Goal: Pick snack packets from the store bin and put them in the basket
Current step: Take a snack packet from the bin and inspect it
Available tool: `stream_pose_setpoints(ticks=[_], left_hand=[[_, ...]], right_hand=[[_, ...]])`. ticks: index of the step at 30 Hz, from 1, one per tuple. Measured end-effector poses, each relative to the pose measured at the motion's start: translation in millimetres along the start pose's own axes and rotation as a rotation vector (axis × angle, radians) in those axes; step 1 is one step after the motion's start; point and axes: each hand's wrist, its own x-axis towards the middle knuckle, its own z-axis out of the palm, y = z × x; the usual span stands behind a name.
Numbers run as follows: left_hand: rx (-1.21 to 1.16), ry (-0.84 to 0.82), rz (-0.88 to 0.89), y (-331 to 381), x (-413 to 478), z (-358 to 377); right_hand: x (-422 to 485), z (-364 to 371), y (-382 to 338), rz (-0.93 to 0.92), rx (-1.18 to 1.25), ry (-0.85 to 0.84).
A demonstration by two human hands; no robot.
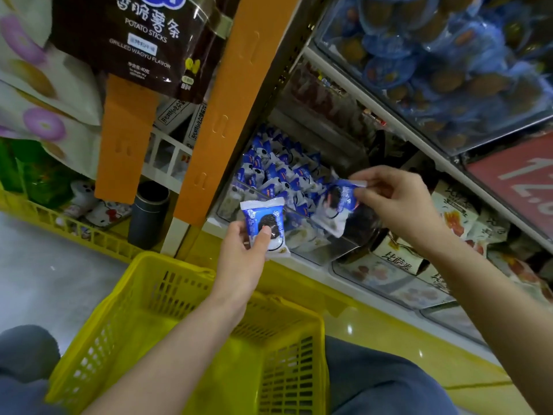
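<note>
My left hand (244, 253) grips a blue-and-white snack packet (264, 224) with a dark cookie printed on it, held upright just in front of the clear store bin (302, 232). My right hand (398, 202) pinches the top edge of a second blue-and-white packet (336, 205), which hangs above the bin's front wall. The bin holds several more of the same packets (278, 169). The yellow basket (167, 295) stands on the floor below my left forearm, between my knees; the part of its inside that shows holds nothing.
An orange shelf post (221, 109) rises left of the bin. Neighbouring clear bins hold beige snack packs (398, 256) to the right. Upper shelves carry blue-wrapped cakes (434, 55). A dark potato-stick bag (143, 40) hangs at top left. A yellow crate (59, 217) sits on the left floor.
</note>
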Motion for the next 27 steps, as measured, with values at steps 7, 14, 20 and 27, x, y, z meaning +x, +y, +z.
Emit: stream_pose_setpoints(ticks=[7,14,20,27], left_hand=[[-0.143,-0.237,-0.293,6,-11,2],[0.007,-0.395,-0.223,11,-18,-2],[0.084,-0.425,-0.199,10,-16,-1],[0.126,-0.399,-0.135,8,-12,-4]], right_hand=[[-42,34,-9,0.23,0.57,-0.39],[-42,49,1,0.28,0.628,-0.092],[-39,44,16,0.407,0.526,-0.474],[-20,29,19,0.384,0.489,-0.268]])
